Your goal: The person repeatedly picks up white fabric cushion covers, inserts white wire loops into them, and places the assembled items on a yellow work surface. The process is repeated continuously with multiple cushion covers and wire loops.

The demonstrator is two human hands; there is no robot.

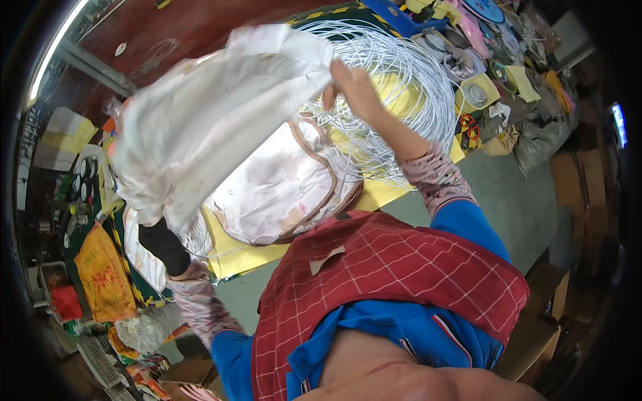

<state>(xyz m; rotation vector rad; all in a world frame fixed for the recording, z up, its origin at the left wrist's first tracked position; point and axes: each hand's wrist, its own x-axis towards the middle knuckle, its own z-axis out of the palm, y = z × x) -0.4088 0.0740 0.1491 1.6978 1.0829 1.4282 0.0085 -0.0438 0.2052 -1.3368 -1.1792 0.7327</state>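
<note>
A large white cloth [221, 120], blurred by motion, is spread in the air between my two hands. Bare, my right hand [354, 90] pinches its upper right edge, some fingers curled. At its lower left end, my left hand [162, 246] wears a black glove and grips the cloth, though the fabric covers its fingertips. Beneath lies a stack of pale floral fabric pieces [267, 190] with brown trim along the curved edges. A big coil of thin white cord [418, 93] is next to my right hand.
A yellow sheet [394, 190] covers part of the table. An orange printed bag [103, 274] hangs at the left edge, with scissors [87, 177] nearby. Far right, the table holds cluttered trays, including a yellow tray [478, 92]. Cardboard boxes [578, 190] stand at right.
</note>
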